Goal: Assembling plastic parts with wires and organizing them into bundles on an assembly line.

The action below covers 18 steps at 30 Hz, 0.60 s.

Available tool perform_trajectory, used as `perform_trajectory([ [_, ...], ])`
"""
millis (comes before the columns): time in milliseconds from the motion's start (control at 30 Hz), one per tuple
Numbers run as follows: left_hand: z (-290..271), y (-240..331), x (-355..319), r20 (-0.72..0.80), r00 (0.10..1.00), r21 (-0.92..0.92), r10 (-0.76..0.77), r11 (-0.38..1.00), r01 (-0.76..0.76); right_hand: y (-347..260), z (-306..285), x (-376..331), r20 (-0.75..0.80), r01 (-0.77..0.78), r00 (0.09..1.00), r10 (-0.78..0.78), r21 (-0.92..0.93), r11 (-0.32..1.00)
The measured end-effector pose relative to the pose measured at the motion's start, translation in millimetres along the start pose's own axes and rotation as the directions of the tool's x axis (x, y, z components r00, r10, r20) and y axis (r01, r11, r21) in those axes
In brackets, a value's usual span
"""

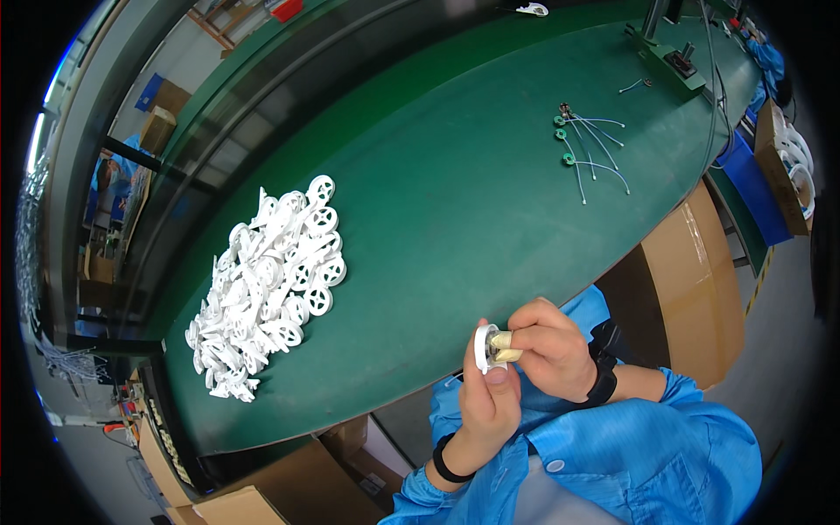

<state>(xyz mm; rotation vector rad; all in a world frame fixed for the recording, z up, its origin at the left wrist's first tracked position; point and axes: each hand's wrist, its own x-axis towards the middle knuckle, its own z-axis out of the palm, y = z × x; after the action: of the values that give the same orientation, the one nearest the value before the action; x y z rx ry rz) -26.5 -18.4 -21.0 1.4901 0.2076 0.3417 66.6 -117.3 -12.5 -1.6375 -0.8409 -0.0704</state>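
Green bench carries a pile of white wheels; right of that pile, off the bench's near edge, both hands pinch one wheel. Left hand grips its rim, right hand, fingers curled shut, presses at its face; best held steady.

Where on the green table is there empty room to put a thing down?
The wide bare green table between the white pile and the wired rings. Also the strip before the hands. It is crowded at the pile.
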Motion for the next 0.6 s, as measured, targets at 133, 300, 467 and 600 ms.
perform_trajectory([
  [133, 6.1, 0.8, -0.3, -0.037, 0.998, 0.174, 0.051, 0.984, -0.044, 4.6, -2.6, 2.9, 0.06, -0.009, 0.998, 0.006, 0.055, 0.998],
  [300, 4.2, -8.6, 2.6, -0.014, 0.985, 0.397, 0.171, 0.905, -0.151, 7.6, -3.1, 8.4, 0.117, -0.027, 0.993, 0.016, 0.096, 0.995],
  [467, 3.7, 2.6, 10.1, -0.036, 0.999, 0.147, 0.016, 0.989, -0.011, 5.9, 1.0, 11.9, 0.16, -0.112, 0.983, 0.089, 0.141, 0.984],
  [600, -8.2, 28.0, 16.5, 0.008, 0.974, -0.273, -0.226, 0.937, 0.219, 0.1, -5.2, 21.1, 0.208, -0.165, 0.971, 0.122, 0.2, 0.966],
])
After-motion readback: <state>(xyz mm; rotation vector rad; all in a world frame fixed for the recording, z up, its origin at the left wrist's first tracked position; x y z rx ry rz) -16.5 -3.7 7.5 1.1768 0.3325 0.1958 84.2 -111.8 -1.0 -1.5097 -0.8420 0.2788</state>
